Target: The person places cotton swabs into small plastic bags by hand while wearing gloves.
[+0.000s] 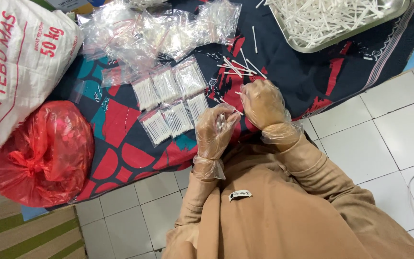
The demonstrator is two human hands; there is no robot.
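Note:
Both my hands wear thin clear plastic gloves. My left hand (pixel 215 130) is closed around a small bundle of white cotton swabs (pixel 220 121), held upright. My right hand (pixel 263 103) is curled just right of it, pinching a single white swab (pixel 238 111) towards the bundle. Loose swabs (pixel 238 68) lie on the dark patterned cloth (pixel 293 72) just beyond my right hand. Several filled small clear bags of swabs (pixel 171 103) lie in two rows to the left of my hands.
A metal tray (pixel 341 34) heaped with white swabs sits at the top right. Empty clear bags (pixel 159 31) are piled at the top centre. A big white sack (pixel 15 67) and a tied red plastic bag (pixel 41 153) sit left. White floor tiles (pixel 389 120) lie right.

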